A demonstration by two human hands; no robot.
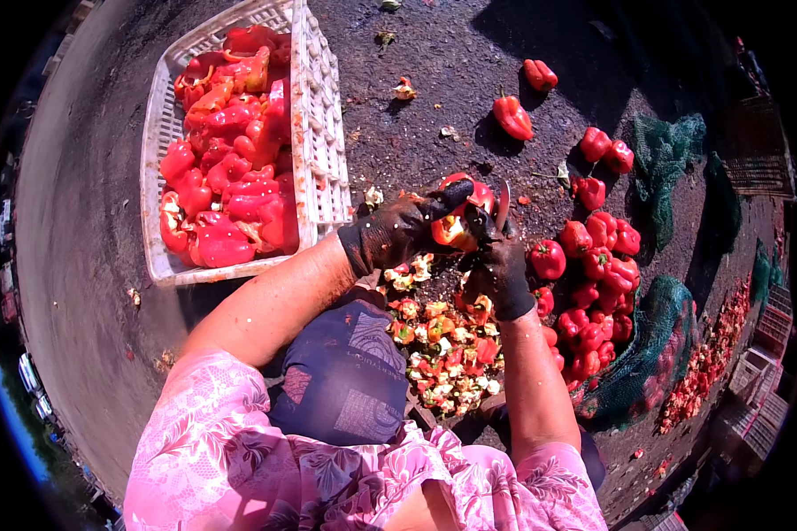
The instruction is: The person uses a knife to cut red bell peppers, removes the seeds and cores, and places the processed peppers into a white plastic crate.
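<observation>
My left hand [405, 222], in a dark work glove, grips a red bell pepper [479, 194] from its left side. The pepper is cut open, and its pale orange inside faces me. My right hand [502, 262], gloved alike, is closed around a small knife, its blade [503, 206] pointing up beside the pepper. The knife's handle is hidden in the fist. Below both hands lies a heap of cut-out pepper cores [448, 358] with pale seeds and bits of red flesh. To the left stands a white plastic crate [322, 133] full of opened red peppers [229, 172].
Whole red peppers [597, 265] lie piled on the right, spilling from a green mesh sack [657, 345]. Two loose peppers [512, 118] rest on the dark ground farther off. More green netting [667, 166] and a long strip of pepper scraps [707, 358] lie toward the right rim.
</observation>
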